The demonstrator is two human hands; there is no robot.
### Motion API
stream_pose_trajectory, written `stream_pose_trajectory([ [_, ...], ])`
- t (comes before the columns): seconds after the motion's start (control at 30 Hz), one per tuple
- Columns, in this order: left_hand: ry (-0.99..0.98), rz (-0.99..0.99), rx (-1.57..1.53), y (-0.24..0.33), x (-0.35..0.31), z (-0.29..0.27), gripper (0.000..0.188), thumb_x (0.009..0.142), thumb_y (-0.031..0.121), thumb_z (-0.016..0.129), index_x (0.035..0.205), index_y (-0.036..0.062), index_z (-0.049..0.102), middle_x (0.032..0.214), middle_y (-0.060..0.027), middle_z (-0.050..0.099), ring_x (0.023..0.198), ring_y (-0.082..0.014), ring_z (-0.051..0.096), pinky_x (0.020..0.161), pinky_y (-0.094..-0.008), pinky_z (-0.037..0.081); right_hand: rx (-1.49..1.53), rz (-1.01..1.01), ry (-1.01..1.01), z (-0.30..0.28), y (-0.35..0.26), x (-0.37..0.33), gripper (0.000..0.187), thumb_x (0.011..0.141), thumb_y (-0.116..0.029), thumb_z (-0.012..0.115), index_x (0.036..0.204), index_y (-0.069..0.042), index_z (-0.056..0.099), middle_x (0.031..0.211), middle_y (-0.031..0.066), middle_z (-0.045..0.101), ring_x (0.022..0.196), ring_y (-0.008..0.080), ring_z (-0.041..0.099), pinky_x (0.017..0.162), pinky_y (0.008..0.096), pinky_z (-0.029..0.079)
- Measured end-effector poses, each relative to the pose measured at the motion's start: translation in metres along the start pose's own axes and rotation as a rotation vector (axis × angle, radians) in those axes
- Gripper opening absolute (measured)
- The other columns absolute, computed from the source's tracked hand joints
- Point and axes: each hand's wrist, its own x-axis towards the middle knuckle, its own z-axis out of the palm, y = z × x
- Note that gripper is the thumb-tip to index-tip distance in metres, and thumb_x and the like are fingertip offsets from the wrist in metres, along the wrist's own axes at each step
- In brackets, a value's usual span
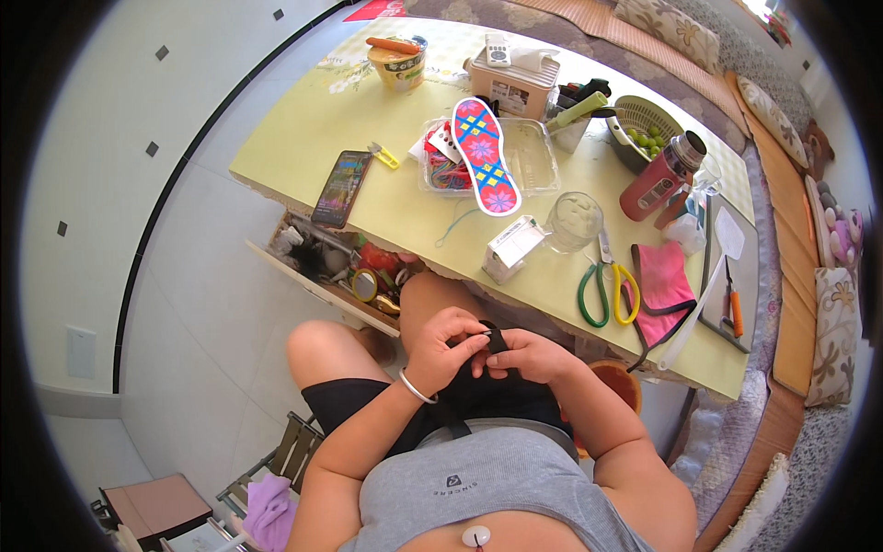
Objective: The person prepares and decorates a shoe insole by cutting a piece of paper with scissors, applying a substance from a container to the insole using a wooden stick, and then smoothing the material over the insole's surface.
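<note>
Head camera's got both hands right over the lap, just off the near edge of the counter (395,216), and they're busy with a little black strip (498,341). Left hand (441,344) has its grip closed, thumb and fingertips pinched together on the strip. Right hand (535,356) is clamped on it too, thumb pressed over the dark stuff with the fingers curled under. Hardly any gap between the two. Looks soft and matte from where I'm standing, but honestly it's too small and covered up to say what it's made of.

Materials-wise it's a mixed bag: the counter top is smooth pale yellow with a ragged front edge. An insole (487,158) with bright pink, blue and yellow stitched-looking diamonds leans across a see-through plastic tray (535,155) beside tangled colored thread (447,173). Closer in, there's a boxy white carton (514,247), a round clear glass jar (574,223), scissors (604,261) with one green and one yellow loop, and a crumpled pink cloth (660,274) with dark edging. Shiny maroon flask (654,187) stands behind those.
</note>
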Motion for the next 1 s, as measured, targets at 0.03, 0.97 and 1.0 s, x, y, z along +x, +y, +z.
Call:
stream_pose_trajectory([
  [0.03, 0.026, -0.001, -0.011, -0.001, 0.001, -0.002, 0.011, 0.083, 0.006, 0.072, 0.091, -0.0007, 0.070, 0.092, -0.0070, 0.061, 0.072, -0.0117, 0.058, 0.066, -0.0236, 0.048, -0.025, -0.053, 0.052, 0.006, -0.004, 0.000, 0.027, 0.092, -0.009, 0.060, 0.118, -0.001, 0.060, 0.099, 0.0042, 0.066, 0.076, 0.0089, 0.052, 0.073, 0.0227, 0.045],
  [0.97, 0.007, 0.435, 0.734, 0.028, -0.008, 0.014, 0.010, 0.079, 0.001, 0.063, 0.089, 0.0012, 0.063, 0.080, -0.0170, 0.064, 0.071, -0.0363, 0.063, 0.062, -0.0413, 0.052, -1.399, -0.727, 0.737, 0.039, -0.012, -0.001, 0.012, 0.074, -0.012, 0.067, 0.070, -0.009, 0.055, 0.065, 0.0069, 0.054, 0.058, 0.0269, 0.059, 0.051, 0.0372, 0.048],
  [1.0, 0.013, 0.437, 0.736, 0.027, -0.009, 0.013, 0.010, 0.079, 0.001, 0.063, 0.089, 0.0013, 0.063, 0.080, -0.0170, 0.064, 0.071, -0.0361, 0.063, 0.062, -0.0413, 0.052, -1.380, -0.745, 0.756, 0.040, -0.012, 0.002, 0.014, 0.074, -0.012, 0.067, 0.069, -0.009, 0.054, 0.064, 0.0070, 0.053, 0.057, 0.0269, 0.059, 0.051, 0.0374, 0.048],
])
